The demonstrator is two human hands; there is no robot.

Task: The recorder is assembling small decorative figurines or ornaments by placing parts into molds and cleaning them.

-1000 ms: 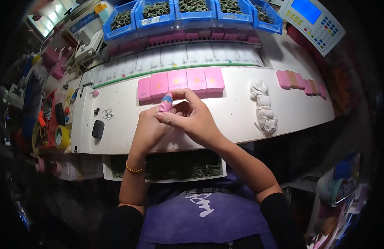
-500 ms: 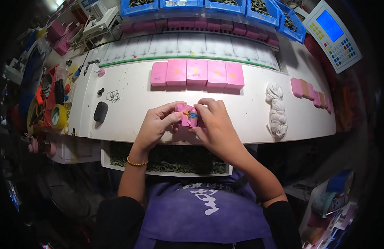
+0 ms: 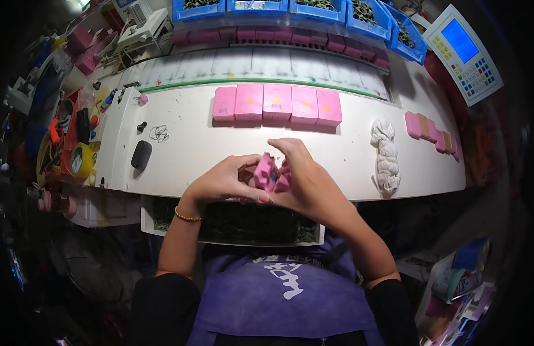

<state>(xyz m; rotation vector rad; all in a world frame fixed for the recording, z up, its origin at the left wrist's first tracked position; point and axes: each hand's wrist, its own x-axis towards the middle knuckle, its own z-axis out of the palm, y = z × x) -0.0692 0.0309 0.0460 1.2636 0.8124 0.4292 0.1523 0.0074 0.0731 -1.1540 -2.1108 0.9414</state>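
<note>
One left hand (image 3: 226,177), bare, with a gold-coloured beaded bracelet (image 3: 187,216) at the wrist: thumb and fingers closed on a small pink block with a notched edge (image 3: 264,172). One right hand (image 3: 310,180), bare, set close against the left: index finger raised and bent, a second small pink piece (image 3: 283,181) by its palm and thumb; blur and overlap leave its grip impossible to tell. Both pink pieces sit between the hands, above the near middle part of a white tabletop (image 3: 192,179); a bluish spot shows between them.

Head view, remaining items. Middle, beyond the hands: five smooth pink blocks (image 3: 277,104) standing side by side in a row. Behind these: a long green strip (image 3: 267,83) edging a pale marked board (image 3: 267,63). Far edge: blue plastic bins (image 3: 316,14) filled with small dark green pieces. Far right: a white control panel with a blue screen (image 3: 465,52). Right: a twisted bundle of white cloth (image 3: 387,158), and past it a cluster of pink and tan blocks (image 3: 431,134). Left: a black rounded case (image 3: 141,155), with thin dark loops (image 3: 159,134) beside it. Near, below the tabletop edge: a white-rimmed tray (image 3: 144,222) holding dark green pieces.
</note>
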